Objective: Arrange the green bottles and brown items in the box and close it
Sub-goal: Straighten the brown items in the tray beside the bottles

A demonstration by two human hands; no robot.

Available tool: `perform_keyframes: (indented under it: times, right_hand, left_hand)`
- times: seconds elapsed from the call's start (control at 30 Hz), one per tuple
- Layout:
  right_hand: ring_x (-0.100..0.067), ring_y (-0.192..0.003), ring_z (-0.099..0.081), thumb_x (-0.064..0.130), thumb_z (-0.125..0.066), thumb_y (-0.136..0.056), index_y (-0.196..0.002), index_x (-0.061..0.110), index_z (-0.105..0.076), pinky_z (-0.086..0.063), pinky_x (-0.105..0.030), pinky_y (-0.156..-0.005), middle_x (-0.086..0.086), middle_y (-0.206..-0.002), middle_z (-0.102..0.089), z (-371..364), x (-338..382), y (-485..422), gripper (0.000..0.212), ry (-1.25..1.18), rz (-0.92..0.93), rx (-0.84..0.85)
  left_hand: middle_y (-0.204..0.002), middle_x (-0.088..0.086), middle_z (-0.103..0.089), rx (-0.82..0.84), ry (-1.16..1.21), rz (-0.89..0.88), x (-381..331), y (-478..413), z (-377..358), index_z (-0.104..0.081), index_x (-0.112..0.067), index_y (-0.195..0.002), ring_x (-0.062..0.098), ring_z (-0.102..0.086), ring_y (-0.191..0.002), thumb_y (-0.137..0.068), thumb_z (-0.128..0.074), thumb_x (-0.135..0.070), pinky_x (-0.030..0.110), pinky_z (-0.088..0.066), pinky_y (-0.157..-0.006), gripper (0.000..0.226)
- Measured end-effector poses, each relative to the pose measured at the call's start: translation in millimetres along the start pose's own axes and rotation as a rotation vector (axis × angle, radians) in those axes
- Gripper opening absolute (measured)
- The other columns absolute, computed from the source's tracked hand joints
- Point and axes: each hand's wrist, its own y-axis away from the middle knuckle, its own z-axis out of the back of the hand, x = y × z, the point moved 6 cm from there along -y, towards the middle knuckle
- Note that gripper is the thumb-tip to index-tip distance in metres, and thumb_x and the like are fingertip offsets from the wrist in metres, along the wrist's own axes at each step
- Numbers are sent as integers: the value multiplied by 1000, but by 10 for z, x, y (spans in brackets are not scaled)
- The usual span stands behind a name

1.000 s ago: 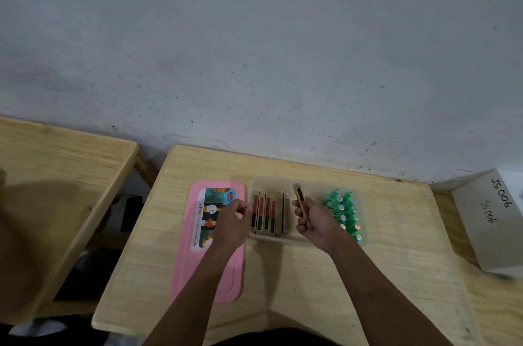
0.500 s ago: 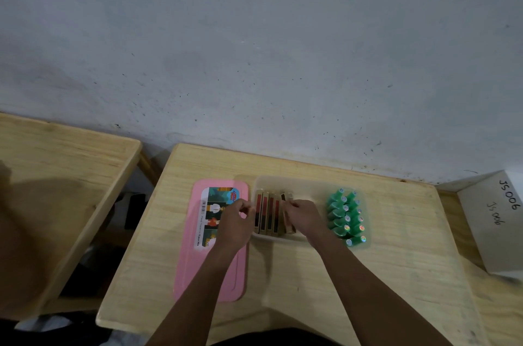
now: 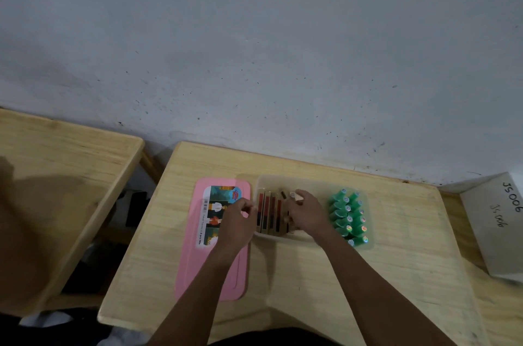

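1. The clear box (image 3: 278, 236) sits open on the wooden table (image 3: 311, 277) in front of me, toward the wall side
2. The brown items (image 3: 268, 214) stand in a row on their edges in the left part of the box, packed side by side, with dark red strips showing on them
3. The green bottles (image 3: 348, 215) fill the right end of the box in two rows, lying tilted with their caps pointing away from me and to the right
4. My right hand (image 3: 307, 215) lies palm down over the right end of the brown row, between it and the bottles; I cannot tell whether my fingers grip the last brown item or only press on it
5. My left hand (image 3: 236, 225) has its fingers curled at the left wall of the box, above the lid; I cannot tell whether they pinch the rim
6. The pink lid (image 3: 215, 275) lies flat on the table just left of the box, its picture label (image 3: 218, 210) facing up
7. A white carton (image 3: 492, 227) with handwriting lies at the far right, and a second wooden table (image 3: 56, 170) stands to the left
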Motion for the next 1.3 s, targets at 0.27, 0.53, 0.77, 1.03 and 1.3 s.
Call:
perform_keyframes:
  times: [0.27,0.53,0.77,1.03,1.3]
  right_hand:
    - [-18,-73,-64,21,-90,-63,-107,14,-61,-48,-27,-61,-12,-95,-71,329,78,-113,54,261,-19,119]
    - [-23,-103,-60,21,-85,-71,-132,15,-51,-51,-36,-87,-9,-120,-62,-96,254,-248,70,394,116,225]
    - [-15,-85,-59,16,-79,-78,-124,14,-57,-45,-26,-73,-3,-95,-64,-238,149,-225,51,292,104,-6]
    - [-12,-57,-65,9,-65,-88,-106,8,-64,-51,-22,-50,-7,-82,-71,-233,-2,-229,18,96,-25,-27]
    - [-17,-73,-66,51,-52,-87,-103,28,-55,-55,-34,-72,-1,-88,-71,68,-259,-196,29,345,-36,-195]
  left_hand:
    - [-96,1,-66,-1,-13,-14,3,1,-1,-64,-12,-98,15,-62,-93,-93,-55,-18,33,-54,-86,12]
    - [-94,0,-65,-15,-11,-32,-26,21,12,-65,-11,-98,12,-60,-90,-93,-55,-15,27,-52,-80,11]
    - [-93,0,-65,-24,11,-22,-23,25,15,-65,-11,-96,11,-61,-89,-93,-56,-15,21,-50,-75,11]
    - [-93,-3,-62,-15,1,-22,-17,19,9,-63,-13,-97,8,-58,-87,-93,-55,-14,17,-48,-73,10]
    - [-96,0,-65,-20,9,-19,-5,17,-4,-64,-12,-98,13,-62,-90,-94,-54,-16,33,-56,-81,12]
